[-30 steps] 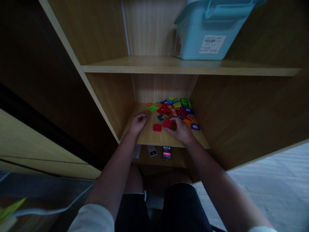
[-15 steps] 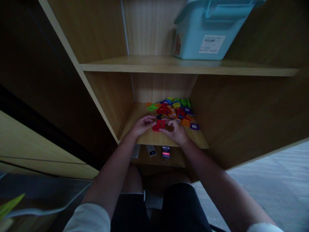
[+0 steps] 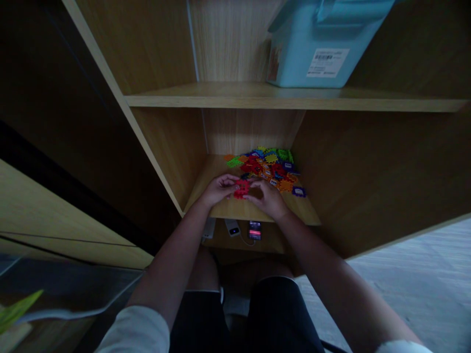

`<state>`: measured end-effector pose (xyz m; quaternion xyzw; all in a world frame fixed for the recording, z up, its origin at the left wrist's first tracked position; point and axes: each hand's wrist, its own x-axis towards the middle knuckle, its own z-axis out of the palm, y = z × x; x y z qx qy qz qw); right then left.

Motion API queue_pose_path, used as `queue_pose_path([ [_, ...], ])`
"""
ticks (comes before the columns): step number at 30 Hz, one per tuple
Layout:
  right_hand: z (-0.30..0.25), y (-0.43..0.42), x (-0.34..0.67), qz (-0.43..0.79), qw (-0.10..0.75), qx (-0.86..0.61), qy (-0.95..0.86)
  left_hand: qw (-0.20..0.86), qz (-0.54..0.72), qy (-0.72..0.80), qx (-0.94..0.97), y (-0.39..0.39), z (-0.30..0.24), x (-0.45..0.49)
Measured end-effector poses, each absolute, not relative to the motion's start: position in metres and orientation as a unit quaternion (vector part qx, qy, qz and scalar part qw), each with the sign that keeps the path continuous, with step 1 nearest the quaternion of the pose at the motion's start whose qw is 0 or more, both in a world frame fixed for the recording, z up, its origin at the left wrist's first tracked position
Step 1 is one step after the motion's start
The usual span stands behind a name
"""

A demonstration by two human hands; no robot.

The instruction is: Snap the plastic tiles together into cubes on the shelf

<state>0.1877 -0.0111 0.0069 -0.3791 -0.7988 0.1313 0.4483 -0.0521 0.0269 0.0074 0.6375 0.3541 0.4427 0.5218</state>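
Inside a wooden cabinet, my left hand [image 3: 218,189] and my right hand [image 3: 267,198] meet over the lower shelf [image 3: 239,210]. Both pinch red toothed plastic pieces [image 3: 241,188] held together between their fingertips. Just behind them lies a heap of colourful interlocking pieces [image 3: 270,167] in red, orange, green, yellow and blue. A lone purple piece [image 3: 299,191] rests at the heap's right edge.
A light blue lidded bin [image 3: 318,46] with a white label stands on the upper shelf [image 3: 257,98]. Below the lower shelf lie a phone with a lit screen [image 3: 254,230] and a white power bank [image 3: 233,228]. My knees fill the bottom centre.
My left hand came in from the left and my right hand lifted a red piece; the two red pieces that lay apart on the shelf are now held together between both hands.
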Motion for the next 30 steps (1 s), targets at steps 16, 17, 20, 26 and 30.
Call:
queue_pose_path([
  [16, 0.0, 0.001, 0.191, 0.158, 0.417, -0.415, -0.793, 0.296, 0.463, 0.404, 0.731, 0.026, 0.005, -0.055],
  [17, -0.001, 0.003, 0.191, 0.165, 0.415, -0.415, -0.793, 0.29, 0.449, 0.399, 0.745, 0.025, 0.006, -0.057],
  [20, -0.003, 0.006, 0.192, 0.181, 0.41, -0.411, -0.794, 0.32, 0.414, 0.358, 0.773, 0.026, 0.005, -0.062],
  [26, -0.002, 0.007, 0.192, 0.18, 0.396, -0.417, -0.798, 0.381, 0.369, 0.314, 0.787, 0.034, 0.002, -0.072],
  [30, -0.002, 0.007, 0.191, 0.174, 0.385, -0.42, -0.803, 0.354, 0.349, 0.331, 0.803, 0.033, 0.002, -0.072],
])
